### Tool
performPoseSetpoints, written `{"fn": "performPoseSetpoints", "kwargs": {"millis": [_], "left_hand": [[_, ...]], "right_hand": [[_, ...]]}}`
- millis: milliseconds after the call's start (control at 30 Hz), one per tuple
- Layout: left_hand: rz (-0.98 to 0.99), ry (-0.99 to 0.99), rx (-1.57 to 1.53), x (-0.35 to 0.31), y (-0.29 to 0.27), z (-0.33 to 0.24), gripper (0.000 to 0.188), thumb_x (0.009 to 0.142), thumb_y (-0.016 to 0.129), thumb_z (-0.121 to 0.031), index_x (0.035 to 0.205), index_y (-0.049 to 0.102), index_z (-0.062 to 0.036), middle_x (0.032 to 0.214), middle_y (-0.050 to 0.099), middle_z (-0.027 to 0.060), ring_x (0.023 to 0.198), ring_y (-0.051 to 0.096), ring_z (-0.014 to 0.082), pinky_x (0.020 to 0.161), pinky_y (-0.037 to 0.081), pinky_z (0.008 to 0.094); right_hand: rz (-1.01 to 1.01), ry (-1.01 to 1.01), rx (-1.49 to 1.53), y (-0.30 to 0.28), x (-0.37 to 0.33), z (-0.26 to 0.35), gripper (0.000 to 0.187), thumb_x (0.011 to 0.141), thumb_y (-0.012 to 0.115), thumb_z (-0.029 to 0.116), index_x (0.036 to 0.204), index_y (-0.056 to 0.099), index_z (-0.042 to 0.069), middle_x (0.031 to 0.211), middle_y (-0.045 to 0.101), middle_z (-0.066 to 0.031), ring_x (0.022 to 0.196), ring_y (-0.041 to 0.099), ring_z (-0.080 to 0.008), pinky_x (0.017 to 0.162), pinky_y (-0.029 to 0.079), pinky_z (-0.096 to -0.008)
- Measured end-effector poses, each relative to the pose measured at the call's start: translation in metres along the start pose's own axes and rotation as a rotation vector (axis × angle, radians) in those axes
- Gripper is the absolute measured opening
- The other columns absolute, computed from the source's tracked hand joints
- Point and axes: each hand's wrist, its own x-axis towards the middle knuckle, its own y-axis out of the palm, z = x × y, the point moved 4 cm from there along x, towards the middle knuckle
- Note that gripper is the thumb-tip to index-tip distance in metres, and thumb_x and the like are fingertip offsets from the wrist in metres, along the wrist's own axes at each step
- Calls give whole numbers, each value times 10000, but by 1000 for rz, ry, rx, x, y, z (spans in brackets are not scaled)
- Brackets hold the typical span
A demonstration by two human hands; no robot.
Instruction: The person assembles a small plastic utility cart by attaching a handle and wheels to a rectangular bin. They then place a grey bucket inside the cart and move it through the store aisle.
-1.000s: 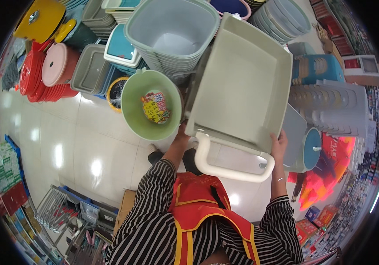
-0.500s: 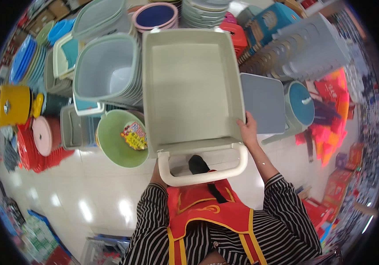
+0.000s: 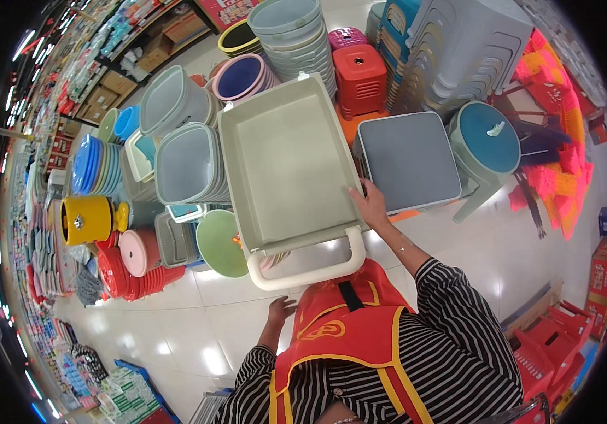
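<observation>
A shallow grey-green plastic tray (image 3: 286,162) with a cream carrying handle (image 3: 310,274) hangs tilted in front of me. My right hand (image 3: 372,205) grips its right rim near the handle end, thumb on the inner side and the other fingers mostly hidden behind the wall. My left hand (image 3: 281,311) is apart from the tray, below the handle's left corner, with its fingers loosely spread and nothing in them. Beside the tray's left edge stand stacked grey bins (image 3: 190,162) and a light green bucket (image 3: 223,242).
To the right are a grey square-topped box (image 3: 409,162), a stool with a teal round seat (image 3: 488,138) and tall stacked grey stools (image 3: 452,49). A red stool (image 3: 360,79) stands beyond. Yellow, pink and red plastic goods, including a yellow container (image 3: 87,220), fill the left side.
The tray has tilted counterclockwise, its far end lower in view. My left hand, earlier mostly hidden behind the handle, now shows away from it. The view has shifted, revealing more shelves at left.
</observation>
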Motion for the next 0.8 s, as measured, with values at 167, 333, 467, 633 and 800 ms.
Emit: {"fn": "performPoseSetpoints", "kwargs": {"millis": [167, 333, 467, 633, 800], "left_hand": [[-269, -200, -48, -54, 3, 36, 437, 903, 492, -234, 1225, 420, 53, 1038, 618, 237, 779, 667, 316, 614, 543, 343], [-215, -183, 177, -73, 8, 78, 382, 882, 548, -259, 1163, 494, -6, 894, 655, 176, 638, 662, 248, 496, 510, 304], [-294, -111, 347, -79, 19, 84, 340, 851, 565, -197, 1121, 541, 9, 832, 666, 132, 601, 655, 189, 471, 497, 274], [-351, 69, 318, -99, 30, 80, 356, 845, 565, -212, 1117, 547, 18, 805, 665, 120, 587, 647, 171, 495, 504, 279], [-489, 116, 110, -138, 27, 151, 329, 849, 550, -204, 1096, 561, 14, 788, 663, 118, 582, 645, 171, 504, 507, 282]], "right_hand": [[53, -39, 12, 2, -3, -9, 485, 855, 585, 378, 1121, 555, -26, 1080, 602, -206, 991, 583, -329, 854, 449, -377], [111, -77, 123, -25, -12, -21, 451, 882, 556, 360, 1148, 559, -5, 1047, 610, -189, 938, 588, -317, 848, 449, -367], [61, 96, 208, -67, -46, -33, 372, 922, 506, 337, 1108, 599, 28, 951, 611, -88, 743, 560, -154, 670, 484, -282], [143, 126, 101, -95, -93, -157, 266, 933, 508, 253, 836, 601, 24, 655, 557, -13, 502, 453, -79, 431, 371, -247], [452, 132, -224, -75, -168, -226, 193, 866, 515, 144, 850, 657, 14, 599, 633, -80, 454, 560, -121, 458, 452, -271]]}}
